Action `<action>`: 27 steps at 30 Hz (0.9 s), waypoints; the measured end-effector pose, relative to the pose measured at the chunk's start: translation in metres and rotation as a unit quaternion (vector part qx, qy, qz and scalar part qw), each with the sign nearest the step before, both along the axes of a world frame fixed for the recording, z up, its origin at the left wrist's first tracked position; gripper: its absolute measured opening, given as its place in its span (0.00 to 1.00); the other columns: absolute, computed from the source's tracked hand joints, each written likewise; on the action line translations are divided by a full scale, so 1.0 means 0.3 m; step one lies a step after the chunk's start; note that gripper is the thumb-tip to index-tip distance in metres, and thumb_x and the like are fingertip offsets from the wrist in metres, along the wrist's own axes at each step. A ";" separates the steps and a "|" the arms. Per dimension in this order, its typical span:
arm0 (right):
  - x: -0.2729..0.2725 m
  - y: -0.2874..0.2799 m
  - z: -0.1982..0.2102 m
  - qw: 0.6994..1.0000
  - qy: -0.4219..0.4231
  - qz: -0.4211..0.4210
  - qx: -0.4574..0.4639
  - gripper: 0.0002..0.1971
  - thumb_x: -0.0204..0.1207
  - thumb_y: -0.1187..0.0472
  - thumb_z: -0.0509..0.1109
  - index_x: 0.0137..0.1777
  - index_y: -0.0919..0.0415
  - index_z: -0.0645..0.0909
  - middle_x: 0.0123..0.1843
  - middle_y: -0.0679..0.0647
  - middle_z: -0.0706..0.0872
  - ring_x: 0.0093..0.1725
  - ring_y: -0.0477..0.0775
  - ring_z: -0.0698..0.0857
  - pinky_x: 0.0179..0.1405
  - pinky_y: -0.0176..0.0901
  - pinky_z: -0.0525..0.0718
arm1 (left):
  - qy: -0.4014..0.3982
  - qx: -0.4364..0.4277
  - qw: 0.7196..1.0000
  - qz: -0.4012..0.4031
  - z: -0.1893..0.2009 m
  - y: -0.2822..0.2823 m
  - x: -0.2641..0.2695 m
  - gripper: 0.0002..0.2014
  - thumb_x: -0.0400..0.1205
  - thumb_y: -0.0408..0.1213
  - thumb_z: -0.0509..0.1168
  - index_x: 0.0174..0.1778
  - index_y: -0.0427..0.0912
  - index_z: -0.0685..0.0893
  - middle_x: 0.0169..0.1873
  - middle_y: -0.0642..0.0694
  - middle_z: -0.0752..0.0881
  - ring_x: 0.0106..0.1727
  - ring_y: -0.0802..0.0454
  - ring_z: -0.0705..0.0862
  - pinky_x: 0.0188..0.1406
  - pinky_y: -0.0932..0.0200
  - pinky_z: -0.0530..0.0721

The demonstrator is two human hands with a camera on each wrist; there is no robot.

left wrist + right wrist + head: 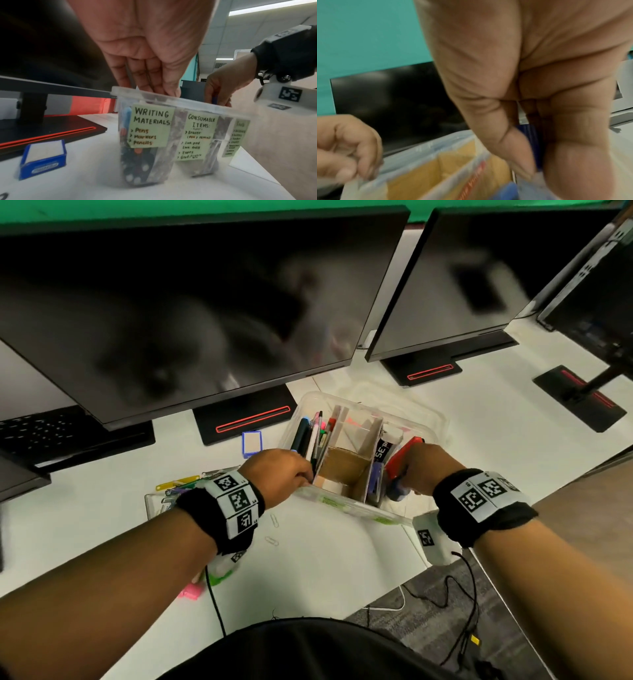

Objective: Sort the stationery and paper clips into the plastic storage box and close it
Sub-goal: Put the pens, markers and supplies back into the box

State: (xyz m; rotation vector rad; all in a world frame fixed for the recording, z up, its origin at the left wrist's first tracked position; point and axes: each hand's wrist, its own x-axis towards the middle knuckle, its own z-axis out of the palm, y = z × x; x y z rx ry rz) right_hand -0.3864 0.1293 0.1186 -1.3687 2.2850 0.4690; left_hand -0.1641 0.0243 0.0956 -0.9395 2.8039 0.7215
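The clear plastic storage box [346, 504] stands open on the white desk, split by cardboard dividers, with pens [310, 433] in its left compartment. Green labels read "Writing Materials" [150, 124], "Consumable Items" and "Tools". My left hand [287, 474] reaches over the near left rim [197, 104], and a thin grey pen [129, 73] shows between its fingers. My right hand [421, 470] grips a blue ridged object [530, 142] at the right compartment, beside a red tool [402, 457]. Two loose paper clips [274, 520] lie on the desk near my left wrist.
A small clear tray of coloured clips [171, 491] sits under my left wrist. A blue ink pad [251, 444] lies left of the box, and a pink item [190, 590] near the desk edge. Monitors [205, 302] and their stands [246, 419] stand close behind. The clear lid [394, 398] lies behind the box.
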 end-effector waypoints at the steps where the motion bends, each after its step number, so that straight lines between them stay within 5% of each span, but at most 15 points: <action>1: 0.004 0.000 -0.010 0.999 0.010 0.000 0.034 0.15 0.64 0.60 0.76 0.52 0.61 0.88 0.52 0.57 0.89 0.55 0.56 0.83 0.48 0.38 0.81 | -0.001 0.000 1.000 -0.002 -0.004 0.001 0.004 0.11 0.83 0.42 0.60 0.57 0.52 0.86 0.56 0.51 0.86 0.58 0.51 0.83 0.59 0.56 0.79; 5: 0.011 -0.033 -0.047 0.994 0.035 0.008 0.099 0.17 0.61 0.57 0.79 0.50 0.61 0.85 0.43 0.53 0.88 0.47 0.55 0.85 0.41 0.36 0.76 | 0.012 -0.007 1.000 -0.002 -0.014 -0.001 0.005 0.12 0.84 0.42 0.59 0.57 0.51 0.86 0.56 0.51 0.87 0.58 0.51 0.83 0.58 0.57 0.79; 8: 0.017 -0.065 -0.063 0.988 0.063 0.045 0.136 0.16 0.62 0.51 0.79 0.46 0.59 0.85 0.33 0.48 0.82 0.41 0.54 0.80 0.49 0.38 0.80 | 0.020 -0.003 1.000 0.001 -0.028 -0.004 0.009 0.12 0.84 0.43 0.59 0.56 0.51 0.87 0.55 0.51 0.87 0.56 0.51 0.84 0.57 0.57 0.80; 11: 0.026 -0.063 -0.061 0.987 0.062 0.037 0.146 0.18 0.73 0.57 0.74 0.61 0.63 0.82 0.42 0.50 0.82 0.46 0.53 0.84 0.46 0.36 0.80 | 0.028 0.000 1.000 0.003 -0.037 -0.006 0.013 0.12 0.84 0.43 0.59 0.56 0.51 0.87 0.55 0.51 0.88 0.57 0.52 0.84 0.56 0.59 0.78; 13: 0.029 -0.054 -0.060 0.986 0.059 0.039 0.152 0.17 0.76 0.62 0.70 0.64 0.65 0.80 0.46 0.53 0.83 0.48 0.52 0.83 0.40 0.34 0.79 | 0.038 0.000 0.999 0.005 -0.044 -0.007 0.014 0.12 0.84 0.42 0.59 0.57 0.50 0.86 0.56 0.51 0.88 0.58 0.52 0.83 0.56 0.61 0.77; 14: 0.036 -0.055 -0.054 0.985 0.066 0.042 0.156 0.15 0.77 0.62 0.69 0.63 0.65 0.80 0.48 0.54 0.85 0.49 0.52 0.84 0.45 0.36 0.80 | 0.045 0.000 0.999 0.007 -0.048 -0.008 0.019 0.12 0.84 0.42 0.59 0.57 0.50 0.86 0.56 0.51 0.88 0.58 0.52 0.83 0.55 0.62 0.76; 16: 0.046 -0.063 -0.042 0.986 0.081 0.058 0.136 0.09 0.77 0.60 0.68 0.54 0.62 0.83 0.46 0.52 0.87 0.50 0.52 0.85 0.56 0.40 0.79 | 0.063 -0.005 0.998 0.017 -0.058 -0.012 0.035 0.12 0.84 0.40 0.59 0.58 0.48 0.86 0.56 0.50 0.87 0.59 0.51 0.83 0.56 0.61 0.76; 19: 0.079 -0.089 -0.002 0.995 0.068 0.050 0.045 0.12 0.76 0.56 0.66 0.33 0.60 0.74 0.31 0.49 0.78 0.41 0.53 0.77 0.45 0.41 0.74 | 0.092 -0.016 0.994 0.053 -0.083 -0.041 0.087 0.11 0.84 0.38 0.60 0.56 0.46 0.86 0.57 0.50 0.86 0.61 0.51 0.80 0.61 0.59 0.75; 23: 0.232 -0.142 0.067 0.994 -0.014 0.050 -0.094 0.08 0.76 0.57 0.62 0.41 0.60 0.78 0.45 0.58 0.85 0.42 0.56 0.79 0.33 0.38 0.71 | 0.086 -0.024 0.986 0.139 -0.110 -0.112 0.211 0.09 0.82 0.37 0.62 0.54 0.47 0.85 0.56 0.50 0.85 0.61 0.49 0.80 0.61 0.59 0.75; 27: 0.444 -0.192 0.051 0.975 -0.128 0.112 -0.145 0.09 0.77 0.59 0.65 0.49 0.60 0.85 0.50 0.56 0.87 0.47 0.54 0.82 0.42 0.38 0.72 | 0.007 -0.009 0.977 0.211 -0.139 -0.176 0.382 0.09 0.82 0.35 0.62 0.54 0.46 0.85 0.55 0.47 0.85 0.58 0.47 0.82 0.56 0.60 0.76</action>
